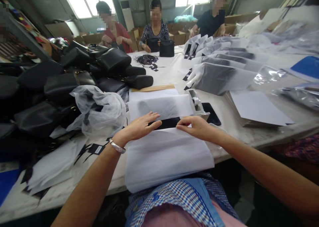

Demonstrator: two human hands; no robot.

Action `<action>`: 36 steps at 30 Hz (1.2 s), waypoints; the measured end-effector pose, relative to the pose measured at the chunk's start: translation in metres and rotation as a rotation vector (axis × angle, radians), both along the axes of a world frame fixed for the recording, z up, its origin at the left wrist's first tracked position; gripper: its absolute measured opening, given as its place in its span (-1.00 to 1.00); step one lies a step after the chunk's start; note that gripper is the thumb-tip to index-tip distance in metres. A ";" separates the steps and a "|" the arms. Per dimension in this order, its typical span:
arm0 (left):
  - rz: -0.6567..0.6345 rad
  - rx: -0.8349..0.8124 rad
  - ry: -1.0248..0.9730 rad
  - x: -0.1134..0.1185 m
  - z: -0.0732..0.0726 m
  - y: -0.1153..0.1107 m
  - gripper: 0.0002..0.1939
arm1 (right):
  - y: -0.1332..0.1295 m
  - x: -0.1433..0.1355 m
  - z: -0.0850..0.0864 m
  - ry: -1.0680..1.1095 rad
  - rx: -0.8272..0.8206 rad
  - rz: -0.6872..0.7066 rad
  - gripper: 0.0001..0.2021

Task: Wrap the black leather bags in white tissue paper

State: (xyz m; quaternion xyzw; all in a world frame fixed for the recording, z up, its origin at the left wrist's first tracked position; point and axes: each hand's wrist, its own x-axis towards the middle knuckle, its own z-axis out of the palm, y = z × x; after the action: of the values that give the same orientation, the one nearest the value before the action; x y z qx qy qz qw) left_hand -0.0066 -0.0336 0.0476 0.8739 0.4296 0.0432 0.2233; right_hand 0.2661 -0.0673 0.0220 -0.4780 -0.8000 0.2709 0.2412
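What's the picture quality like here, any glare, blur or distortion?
Head view: the windows are blown out; clear plastic at the right throws sharp glints; the black bags sink into dark tones, with soft highlights; the table edge bows, as through a wide lens; the co-workers' faces are pixelated.

Bags (69,84) lie heaped on the left of the desk (174,69), with crumpled plastic (102,109) before them. Wrapped bags (216,77) stand to the right, behind a stack of cards (261,107). Cords (147,59) lie between the two groups.
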 end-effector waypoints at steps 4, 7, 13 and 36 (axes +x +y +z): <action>-0.118 0.004 0.103 0.002 0.015 0.006 -0.39 | 0.028 0.000 0.009 -0.012 0.094 -0.049 -0.80; -0.069 0.148 0.123 0.008 0.008 0.007 -0.69 | 0.034 -0.002 0.015 -0.071 0.202 -0.116 -0.79; 0.021 0.299 0.075 0.014 -0.016 0.008 -0.79 | 0.017 -0.025 0.016 -0.276 0.474 -0.068 -0.39; 0.233 0.459 0.036 0.002 -0.029 0.049 -0.74 | 0.083 -0.027 -0.009 -0.399 0.344 -0.136 -0.85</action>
State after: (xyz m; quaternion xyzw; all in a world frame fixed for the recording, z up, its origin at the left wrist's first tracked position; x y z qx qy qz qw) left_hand -0.0050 0.0156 0.0189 0.8470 0.5102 0.1495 0.0049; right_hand 0.2390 0.0159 0.0135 -0.5265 -0.8321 0.0148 0.1738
